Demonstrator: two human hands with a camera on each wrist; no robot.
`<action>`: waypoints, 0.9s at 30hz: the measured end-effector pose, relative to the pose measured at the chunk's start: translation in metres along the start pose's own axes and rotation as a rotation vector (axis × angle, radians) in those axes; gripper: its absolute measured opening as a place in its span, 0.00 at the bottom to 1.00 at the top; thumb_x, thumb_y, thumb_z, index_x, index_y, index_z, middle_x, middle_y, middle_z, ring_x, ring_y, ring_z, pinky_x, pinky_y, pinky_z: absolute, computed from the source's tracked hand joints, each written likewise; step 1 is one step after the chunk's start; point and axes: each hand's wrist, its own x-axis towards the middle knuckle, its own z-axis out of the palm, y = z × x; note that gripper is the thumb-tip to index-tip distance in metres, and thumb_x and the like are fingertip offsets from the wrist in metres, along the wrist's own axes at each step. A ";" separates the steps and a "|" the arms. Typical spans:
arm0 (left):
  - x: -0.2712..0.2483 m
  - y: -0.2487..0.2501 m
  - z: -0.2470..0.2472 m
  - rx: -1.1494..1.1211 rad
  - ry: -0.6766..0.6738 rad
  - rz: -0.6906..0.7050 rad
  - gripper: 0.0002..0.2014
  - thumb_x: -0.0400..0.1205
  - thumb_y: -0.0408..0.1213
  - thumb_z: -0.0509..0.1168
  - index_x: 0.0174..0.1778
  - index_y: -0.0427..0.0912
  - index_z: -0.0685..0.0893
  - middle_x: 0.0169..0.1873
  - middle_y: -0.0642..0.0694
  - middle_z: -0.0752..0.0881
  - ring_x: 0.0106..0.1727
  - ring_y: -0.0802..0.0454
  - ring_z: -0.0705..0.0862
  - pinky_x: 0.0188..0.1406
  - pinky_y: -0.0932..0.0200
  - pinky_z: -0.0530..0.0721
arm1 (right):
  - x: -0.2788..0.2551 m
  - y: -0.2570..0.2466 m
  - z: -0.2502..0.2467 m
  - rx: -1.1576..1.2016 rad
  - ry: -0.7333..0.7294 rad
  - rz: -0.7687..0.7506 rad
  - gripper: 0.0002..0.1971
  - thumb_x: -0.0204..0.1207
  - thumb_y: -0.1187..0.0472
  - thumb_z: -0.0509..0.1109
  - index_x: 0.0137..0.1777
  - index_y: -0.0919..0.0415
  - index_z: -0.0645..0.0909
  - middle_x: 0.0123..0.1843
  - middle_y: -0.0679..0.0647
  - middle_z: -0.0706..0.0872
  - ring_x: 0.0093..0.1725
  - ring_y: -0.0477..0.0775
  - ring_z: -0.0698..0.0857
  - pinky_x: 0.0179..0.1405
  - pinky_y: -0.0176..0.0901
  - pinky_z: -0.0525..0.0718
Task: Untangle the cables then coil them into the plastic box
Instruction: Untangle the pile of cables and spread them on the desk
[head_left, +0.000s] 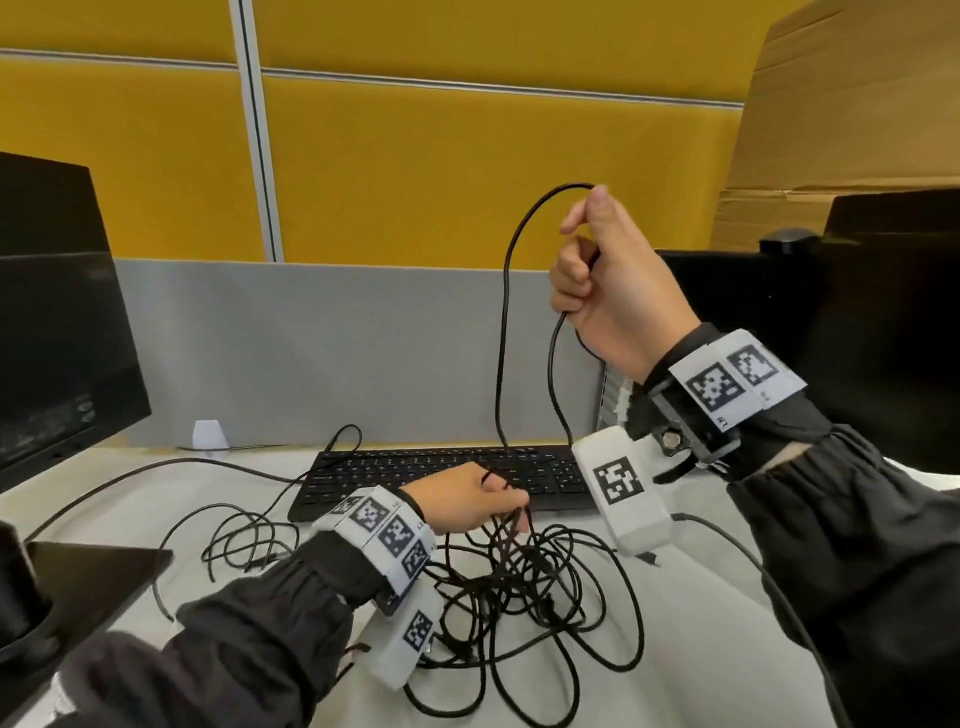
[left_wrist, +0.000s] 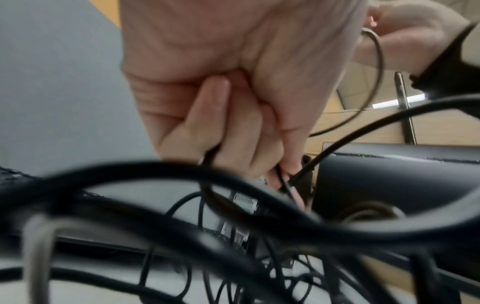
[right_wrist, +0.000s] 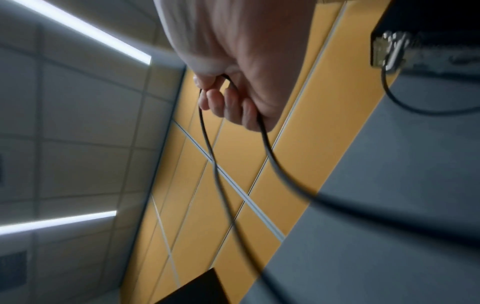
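Note:
A tangle of thin black cables (head_left: 524, 587) lies on the white desk (head_left: 696, 613) in front of me. My left hand (head_left: 478, 496) sits low over the tangle, fingers curled round several strands (left_wrist: 210, 156). My right hand (head_left: 597, 270) is raised high, fist closed round a loop of black cable (head_left: 506, 291). That loop arches over my thumb and drops in two strands (right_wrist: 267, 148) to the pile. No plastic box shows in any view.
A black keyboard (head_left: 441, 475) lies just behind the tangle. A dark monitor (head_left: 57, 312) stands at the left, another monitor (head_left: 883, 312) at the right. A small white object (head_left: 208, 434) sits by the grey partition (head_left: 311, 353). A tablet-like slab (head_left: 88, 566) lies front left.

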 end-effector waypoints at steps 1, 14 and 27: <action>-0.003 0.000 -0.003 -0.061 0.011 0.006 0.21 0.84 0.54 0.55 0.47 0.42 0.88 0.18 0.56 0.67 0.18 0.59 0.64 0.18 0.67 0.63 | 0.000 -0.002 -0.005 -0.076 0.033 -0.009 0.18 0.86 0.48 0.50 0.40 0.56 0.71 0.22 0.47 0.67 0.22 0.45 0.60 0.23 0.38 0.56; -0.037 0.034 -0.055 -0.378 0.385 0.055 0.16 0.86 0.35 0.57 0.30 0.41 0.77 0.08 0.56 0.69 0.15 0.58 0.59 0.16 0.64 0.55 | -0.069 0.082 0.007 -0.755 -0.512 0.554 0.14 0.76 0.50 0.71 0.52 0.60 0.78 0.30 0.48 0.70 0.25 0.44 0.68 0.24 0.34 0.66; -0.050 0.026 -0.059 -0.770 0.385 0.132 0.05 0.81 0.32 0.64 0.51 0.44 0.77 0.22 0.53 0.68 0.18 0.60 0.61 0.15 0.68 0.59 | -0.066 0.072 0.024 -0.487 -0.559 0.628 0.09 0.82 0.59 0.62 0.42 0.61 0.78 0.20 0.43 0.79 0.17 0.40 0.63 0.16 0.28 0.57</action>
